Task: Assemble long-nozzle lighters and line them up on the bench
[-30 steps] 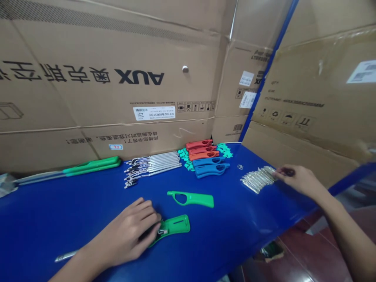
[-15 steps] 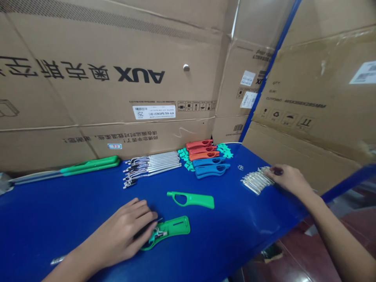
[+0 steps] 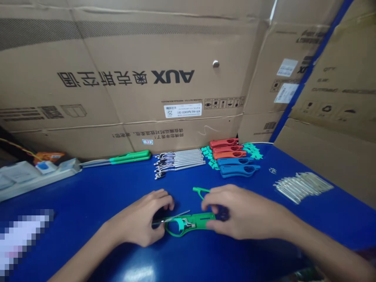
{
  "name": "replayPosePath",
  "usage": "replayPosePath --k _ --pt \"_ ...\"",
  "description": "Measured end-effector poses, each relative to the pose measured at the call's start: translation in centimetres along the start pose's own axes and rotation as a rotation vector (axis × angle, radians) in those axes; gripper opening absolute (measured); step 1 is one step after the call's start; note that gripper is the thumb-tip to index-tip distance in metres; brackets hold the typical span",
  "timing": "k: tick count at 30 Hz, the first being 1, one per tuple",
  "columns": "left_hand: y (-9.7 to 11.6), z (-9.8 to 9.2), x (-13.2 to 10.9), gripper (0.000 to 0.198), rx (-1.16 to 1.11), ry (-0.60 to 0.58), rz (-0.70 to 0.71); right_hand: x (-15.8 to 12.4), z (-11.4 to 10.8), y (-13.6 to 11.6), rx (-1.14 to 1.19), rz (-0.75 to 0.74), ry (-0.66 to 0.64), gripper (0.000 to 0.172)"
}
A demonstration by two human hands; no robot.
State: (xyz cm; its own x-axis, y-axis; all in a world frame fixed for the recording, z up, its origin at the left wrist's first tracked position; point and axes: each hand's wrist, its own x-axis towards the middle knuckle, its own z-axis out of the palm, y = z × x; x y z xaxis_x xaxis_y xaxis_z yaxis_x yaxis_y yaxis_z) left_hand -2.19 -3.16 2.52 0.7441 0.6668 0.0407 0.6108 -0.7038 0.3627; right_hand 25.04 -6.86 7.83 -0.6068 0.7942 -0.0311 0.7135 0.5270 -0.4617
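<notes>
A green half-shell of a long-nosed lighter (image 3: 202, 221) lies open side up on the blue table, with a turquoise trigger (image 3: 179, 225) and a small wired igniter (image 3: 189, 225) in it. My left hand (image 3: 147, 217) is closed at its nose end, where a shiny metal piece shows between thumb and fingers. A thin metal strip (image 3: 180, 214) slants over the shell. At the shell's wide end is my right hand (image 3: 237, 211), fingers curled and thumb at the shell's edge; what it holds, if anything, is hidden. Behind its fingers a second green shell (image 3: 199, 191) is mostly covered.
Behind lie wired metal igniter tubes (image 3: 188, 158), turquoise triggers (image 3: 254, 150), and red, orange and blue lighter shells (image 3: 239, 170). Slim silvery tubes (image 3: 293, 188) lie in a row at right. Assembled green lighters (image 3: 131, 156) and a power strip (image 3: 38, 178) are at left. Cardboard walls (image 3: 132, 39) enclose the back.
My right hand has come from the silvery tubes to the shell's wide end. My left hand has stayed at the nose end. The view has swung left.
</notes>
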Motion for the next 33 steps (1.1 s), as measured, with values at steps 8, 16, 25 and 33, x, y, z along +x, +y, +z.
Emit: replayPosePath --k 8,16,25,33 --pt "0.9 1.6 -0.2 0.009 -0.019 0.131 0.116 5.0 4.7 0.2 -0.129 -0.163 -0.147 0.015" --pt "0.6 2.0 -0.1 0.013 -0.067 0.121 0.126 3.9 5.4 0.6 -0.045 -0.142 -0.092 0.014" --pt "0.0 2.2 0.1 0.02 0.066 0.125 0.073 4.1 5.7 0.8 -0.043 -0.104 -0.06 0.012" --pt "-0.4 0.9 -0.4 0.013 0.023 0.241 0.108 4.4 5.8 0.8 0.065 -0.052 0.091 0.023"
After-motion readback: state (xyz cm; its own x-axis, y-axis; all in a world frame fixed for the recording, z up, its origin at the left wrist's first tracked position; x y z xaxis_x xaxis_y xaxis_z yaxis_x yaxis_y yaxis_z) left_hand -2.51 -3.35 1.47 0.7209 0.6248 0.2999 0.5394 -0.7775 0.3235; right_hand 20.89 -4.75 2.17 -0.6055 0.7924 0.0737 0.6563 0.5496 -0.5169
